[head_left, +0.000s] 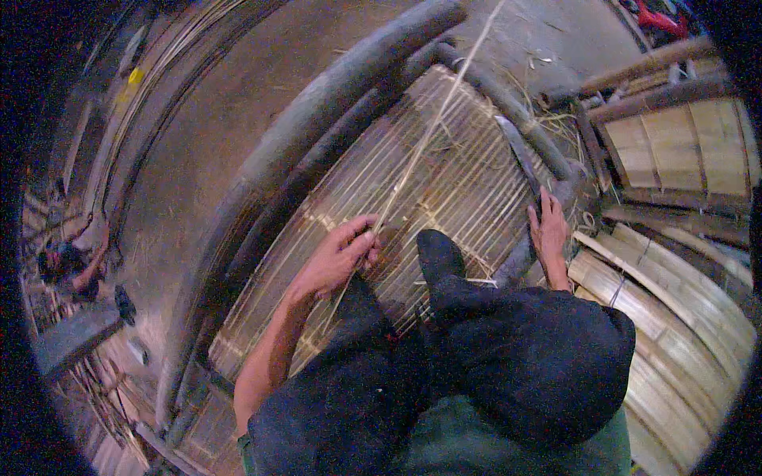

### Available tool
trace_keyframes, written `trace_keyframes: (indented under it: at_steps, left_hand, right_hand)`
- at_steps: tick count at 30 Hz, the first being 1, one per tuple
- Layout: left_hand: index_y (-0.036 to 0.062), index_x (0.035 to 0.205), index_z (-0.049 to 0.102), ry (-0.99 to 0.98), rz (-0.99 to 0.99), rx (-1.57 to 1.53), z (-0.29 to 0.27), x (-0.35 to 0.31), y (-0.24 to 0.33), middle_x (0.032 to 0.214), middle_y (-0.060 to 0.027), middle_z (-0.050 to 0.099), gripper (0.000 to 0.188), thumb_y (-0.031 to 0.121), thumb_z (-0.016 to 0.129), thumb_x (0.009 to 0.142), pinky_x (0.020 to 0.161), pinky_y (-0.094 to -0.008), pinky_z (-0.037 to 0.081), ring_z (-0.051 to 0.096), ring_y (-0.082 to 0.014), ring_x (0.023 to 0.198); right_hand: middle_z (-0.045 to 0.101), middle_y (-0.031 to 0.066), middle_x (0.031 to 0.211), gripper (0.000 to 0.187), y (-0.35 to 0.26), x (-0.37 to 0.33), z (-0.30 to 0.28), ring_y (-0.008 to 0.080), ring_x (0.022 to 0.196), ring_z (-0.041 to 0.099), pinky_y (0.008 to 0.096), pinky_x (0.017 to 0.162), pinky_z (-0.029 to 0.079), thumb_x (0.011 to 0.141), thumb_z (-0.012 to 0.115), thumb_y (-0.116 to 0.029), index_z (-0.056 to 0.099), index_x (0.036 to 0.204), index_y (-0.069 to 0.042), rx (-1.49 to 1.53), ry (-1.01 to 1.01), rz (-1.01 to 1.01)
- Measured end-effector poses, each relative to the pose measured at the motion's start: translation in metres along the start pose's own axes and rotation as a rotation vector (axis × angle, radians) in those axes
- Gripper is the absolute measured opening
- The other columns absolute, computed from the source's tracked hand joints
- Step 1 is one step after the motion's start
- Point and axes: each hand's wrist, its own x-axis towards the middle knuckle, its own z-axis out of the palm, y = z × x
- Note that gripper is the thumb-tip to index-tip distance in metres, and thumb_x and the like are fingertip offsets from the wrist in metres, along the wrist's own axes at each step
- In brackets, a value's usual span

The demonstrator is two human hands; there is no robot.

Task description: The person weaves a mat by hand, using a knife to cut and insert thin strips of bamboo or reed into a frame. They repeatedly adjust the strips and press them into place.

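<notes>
Fingers closed in a pinch, my left hand [341, 254] holds a long thin pale strip [432, 131], which looks like split bamboo. The strip runs from my fingers up past the far edge of the slatted platform. My right hand [549, 230] is wrapped round the handle of a knife [520, 152]. Its long dark blade points away from me, with the tip toward the far left, over the right side of the slats. Under both hands lies the slatted bamboo platform [317, 214], where my dark-shod foot [440, 252] rests.
Thick dark poles [294, 131] curve along the platform's left side. On the right stand pale bamboo-slat pieces [659, 309] and a framed panel [675, 151]. Long strips [163, 75] lie far left. Another person's arm [94, 262] shows at the left edge.
</notes>
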Motion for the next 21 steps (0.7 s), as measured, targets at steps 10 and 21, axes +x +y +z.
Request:
trace_keyframes:
  at_steps: [10,21]
  left_hand:
    - [0.0088,0.132,0.042,-0.167,-0.234,-0.533,0.038,0.034,0.054,0.061,0.0016,0.045,0.034,0.019,0.04,0.099,0.041,-0.0179,0.033,0.038,-0.0065,0.044]
    - [0.0107,0.134,0.04,-0.028,-0.145,-0.689,0.085,0.043,0.063,0.052,0.0042,0.031,0.038,0.027,0.04,0.1,0.047,-0.0243,0.036,0.025,-0.0067,0.038]
  right_hand:
    - [0.066,0.0163,0.095,0.04,-0.001,-0.017,-0.021,0.0242,0.084,0.065,0.0331,0.073,0.05,0.087,0.061,-0.023,0.053,0.123,-0.01,0.588,0.212,0.051]
    - [0.061,0.0148,0.07,0.033,-0.071,0.002,-0.049,0.0327,0.064,0.063,0.0388,0.058,0.05,0.074,0.068,-0.021,0.058,0.105,-0.013,0.588,0.11,-0.374]
